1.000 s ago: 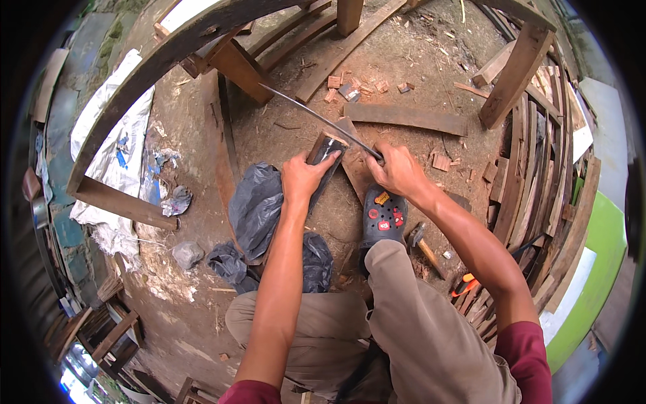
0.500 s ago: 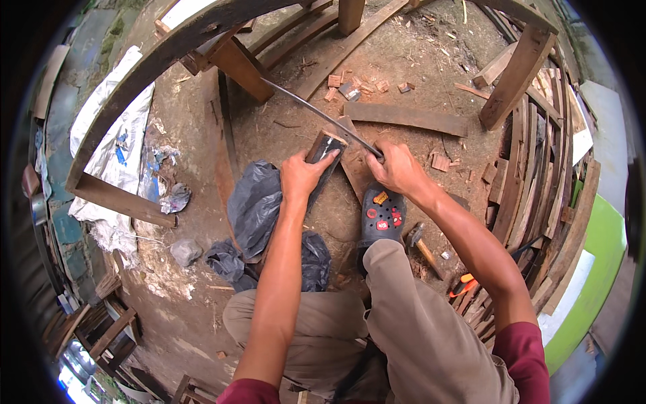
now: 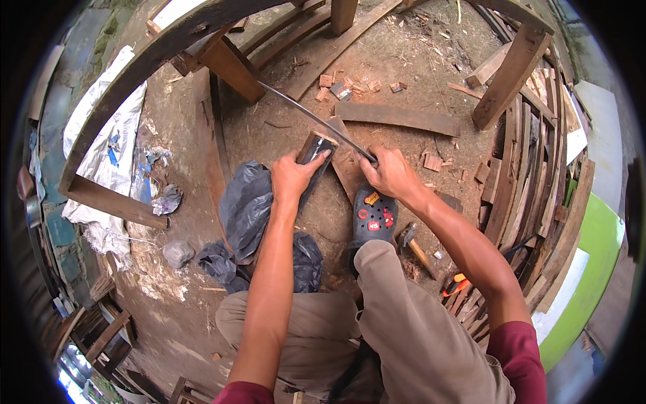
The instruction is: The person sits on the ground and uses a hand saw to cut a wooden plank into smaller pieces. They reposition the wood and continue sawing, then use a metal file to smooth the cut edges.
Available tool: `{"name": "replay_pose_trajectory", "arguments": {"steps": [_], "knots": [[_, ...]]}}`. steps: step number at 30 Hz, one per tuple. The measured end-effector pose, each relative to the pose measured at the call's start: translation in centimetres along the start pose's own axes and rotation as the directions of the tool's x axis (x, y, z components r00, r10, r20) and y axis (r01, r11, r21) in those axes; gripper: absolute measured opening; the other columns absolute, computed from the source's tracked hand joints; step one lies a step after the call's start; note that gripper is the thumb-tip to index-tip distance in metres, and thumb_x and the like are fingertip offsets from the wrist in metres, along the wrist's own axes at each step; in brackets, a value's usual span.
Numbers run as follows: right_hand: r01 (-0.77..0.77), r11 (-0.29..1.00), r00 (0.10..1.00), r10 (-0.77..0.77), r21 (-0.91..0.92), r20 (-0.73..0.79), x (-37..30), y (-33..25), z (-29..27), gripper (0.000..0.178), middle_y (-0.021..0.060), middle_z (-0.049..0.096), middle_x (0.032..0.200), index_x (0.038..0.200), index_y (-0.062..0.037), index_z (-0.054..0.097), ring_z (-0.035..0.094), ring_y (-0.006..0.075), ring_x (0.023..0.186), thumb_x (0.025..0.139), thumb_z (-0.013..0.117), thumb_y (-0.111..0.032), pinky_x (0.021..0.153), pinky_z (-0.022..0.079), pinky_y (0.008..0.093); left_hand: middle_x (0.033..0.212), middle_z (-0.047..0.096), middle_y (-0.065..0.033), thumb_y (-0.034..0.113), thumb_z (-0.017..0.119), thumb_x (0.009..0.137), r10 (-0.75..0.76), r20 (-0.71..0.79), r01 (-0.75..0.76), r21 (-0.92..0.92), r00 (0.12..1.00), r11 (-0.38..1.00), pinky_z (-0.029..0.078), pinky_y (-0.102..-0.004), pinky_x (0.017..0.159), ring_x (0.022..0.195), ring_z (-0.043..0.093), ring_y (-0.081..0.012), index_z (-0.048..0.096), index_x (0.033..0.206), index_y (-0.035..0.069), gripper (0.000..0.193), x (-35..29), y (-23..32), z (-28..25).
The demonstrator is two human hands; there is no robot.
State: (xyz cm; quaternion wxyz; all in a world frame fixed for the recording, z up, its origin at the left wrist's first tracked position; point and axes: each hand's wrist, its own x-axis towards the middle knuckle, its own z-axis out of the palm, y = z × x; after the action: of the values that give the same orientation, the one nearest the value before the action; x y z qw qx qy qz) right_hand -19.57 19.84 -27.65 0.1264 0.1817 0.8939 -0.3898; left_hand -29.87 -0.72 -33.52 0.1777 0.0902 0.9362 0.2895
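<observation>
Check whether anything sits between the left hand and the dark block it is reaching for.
Nothing visible does: the left hand already rests on the dark block, with no gap. The right hand holds the long blade just beside it.

Dirt floor (image 3: pixel 417 60) (daylit, perhaps outdoors), timber frames (image 3: pixel 511 74) around.

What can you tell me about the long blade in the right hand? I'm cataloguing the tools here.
The long blade is thin, narrow and grey, metal by its look. It runs slantwise from the right hand, which grips its near end, up and left toward a wooden frame. It passes just over the dark block that the left hand steadies. Its handle is hidden.
</observation>
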Motion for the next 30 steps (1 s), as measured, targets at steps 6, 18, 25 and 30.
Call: {"name": "replay_pose_trajectory", "arguments": {"steps": [6,18,25,30], "knots": [[0.010,0.997,1.000,-0.009,-0.073,0.026,0.7,0.3,0.2,0.038,0.0326,0.066,0.080,0.088,0.0068,0.066,0.066,0.0522,0.083,0.093,0.063,-0.031,0.074,0.054,0.0547,0.071,0.067,-0.0274,0.058,0.082,0.074,0.005,-0.018,-0.005,-0.023,1.000,1.000,0.053,-0.0447,0.067,0.069,0.070,-0.0393,0.072,0.081,-0.008,0.067,-0.1,0.2,0.1],[0.021,0.987,0.998,-0.012,-0.157,0.057,0.4,0.8,0.6,0.033,0.0328,0.063,0.075,0.090,0.0069,0.064,0.065,0.0513,0.076,0.091,0.065,-0.026,0.067,0.052,0.0544,0.072,0.069,-0.0262,0.057,0.082,0.074,0.010,-0.005,-0.010,-0.031,1.000,0.999,0.053,-0.0444,0.067,0.070,0.071,-0.0385,0.074,0.083,-0.007,0.065,-0.5,0.5,-0.2],[-0.042,0.979,0.993,0.063,-0.198,0.103,0.7,1.3,0.3,0.036,0.0320,0.067,0.083,0.089,0.0061,0.067,0.067,0.0507,0.085,0.092,0.065,-0.030,0.074,0.056,0.0547,0.074,0.069,-0.0273,0.058,0.083,0.072,-0.006,-0.041,0.005,-0.009,0.999,1.000,0.054,-0.0465,0.068,0.073,0.071,-0.0415,0.073,0.083,-0.006,0.066,-0.6,0.3,0.4],[-0.010,0.999,1.000,0.010,-0.043,0.009,-0.4,-0.3,0.1,0.037,0.0317,0.068,0.084,0.087,0.0069,0.067,0.067,0.0505,0.085,0.092,0.064,-0.029,0.074,0.056,0.0537,0.075,0.069,-0.0283,0.062,0.082,0.070,0.004,-0.078,-0.003,0.009,0.997,1.000,0.055,-0.0508,0.068,0.074,0.071,-0.0450,0.072,0.083,-0.003,0.068,-1.3,0.6,0.3]]}}
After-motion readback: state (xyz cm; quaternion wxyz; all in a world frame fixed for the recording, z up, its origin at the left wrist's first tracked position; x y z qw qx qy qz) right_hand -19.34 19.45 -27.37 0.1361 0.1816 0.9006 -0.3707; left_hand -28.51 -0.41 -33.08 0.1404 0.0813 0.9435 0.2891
